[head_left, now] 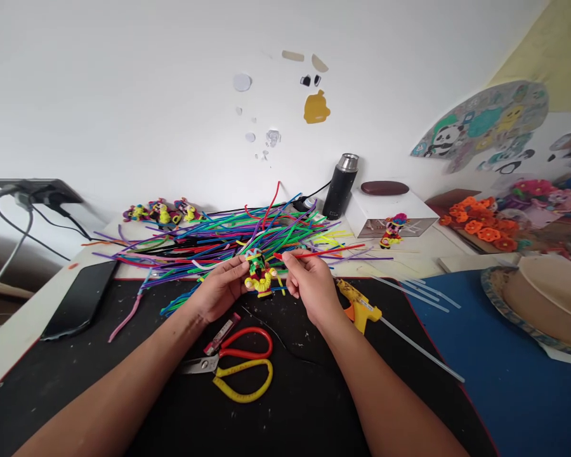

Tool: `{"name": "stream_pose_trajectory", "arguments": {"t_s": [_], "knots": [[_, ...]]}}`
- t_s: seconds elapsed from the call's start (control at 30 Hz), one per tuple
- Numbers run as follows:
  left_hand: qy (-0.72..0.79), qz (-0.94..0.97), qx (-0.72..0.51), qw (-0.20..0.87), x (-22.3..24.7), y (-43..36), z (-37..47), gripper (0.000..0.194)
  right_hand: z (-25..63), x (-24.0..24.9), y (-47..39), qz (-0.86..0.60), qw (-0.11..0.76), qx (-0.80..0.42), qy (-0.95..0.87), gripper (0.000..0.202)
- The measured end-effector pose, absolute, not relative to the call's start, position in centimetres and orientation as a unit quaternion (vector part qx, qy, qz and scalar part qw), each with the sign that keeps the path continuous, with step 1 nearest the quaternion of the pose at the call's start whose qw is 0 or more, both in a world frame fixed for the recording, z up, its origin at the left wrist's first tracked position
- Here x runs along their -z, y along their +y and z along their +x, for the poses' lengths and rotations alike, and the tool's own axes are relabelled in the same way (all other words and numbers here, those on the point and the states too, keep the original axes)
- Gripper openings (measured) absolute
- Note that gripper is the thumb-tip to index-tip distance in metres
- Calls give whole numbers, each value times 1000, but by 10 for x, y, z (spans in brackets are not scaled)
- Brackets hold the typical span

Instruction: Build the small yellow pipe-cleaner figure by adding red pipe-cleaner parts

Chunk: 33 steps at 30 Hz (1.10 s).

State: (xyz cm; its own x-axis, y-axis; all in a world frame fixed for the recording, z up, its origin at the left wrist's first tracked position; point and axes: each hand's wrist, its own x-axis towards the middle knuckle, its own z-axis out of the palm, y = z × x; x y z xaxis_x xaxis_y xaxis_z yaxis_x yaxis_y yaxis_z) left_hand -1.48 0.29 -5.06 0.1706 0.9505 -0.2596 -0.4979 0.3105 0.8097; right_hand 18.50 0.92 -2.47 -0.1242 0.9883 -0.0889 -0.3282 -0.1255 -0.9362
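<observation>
My left hand (223, 287) is closed on a small pipe-cleaner figure (259, 283) with a green face, a blue and yellow headpiece and a yellow body. Pinched in my right hand (313, 282) is a red pipe cleaner (345, 250); its near end points at the figure, and the rest stretches off to the right. A heap of many-coloured pipe cleaners (219, 238) lies just behind both hands. Below them, on the black mat (195, 412), rest scissors (243, 360) with one red and one yellow handle. A small pink-labelled packet (222, 333) touches the scissors.
A yellow glue gun (361, 304) with a glue stick lies right of my right hand. More clear glue sticks (419, 292) are beyond it. A phone (79, 298) is at left. Behind stand a black flask (341, 187), a white box (394, 212) and several finished figures (162, 212).
</observation>
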Motion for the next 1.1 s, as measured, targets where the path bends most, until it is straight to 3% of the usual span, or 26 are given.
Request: {"name": "stream_pose_trajectory", "arguments": {"t_s": [0.43,0.6,0.73,0.8,0.87,1.0,1.1], "knots": [[334,258,-598,681,47,14,-38,21,188,30,7,-405,435,-645,-481,47],[325,213,-654,648,39,19,-56,8,190,26,0,-394,302,-653,-573,41],[326,229,-658,639,38,19,-58,11,187,15,-13,-345,136,-642,-671,36],[328,245,-651,640,38,18,-57,17,183,11,-18,-344,94,-625,-695,35],[331,260,-641,642,37,16,-55,24,180,10,-20,-365,123,-599,-702,31],[343,290,-614,649,35,11,-46,30,178,16,-13,-406,298,-518,-691,25],[360,307,-590,655,35,6,-37,32,182,22,-5,-427,379,-507,-646,29]]}}
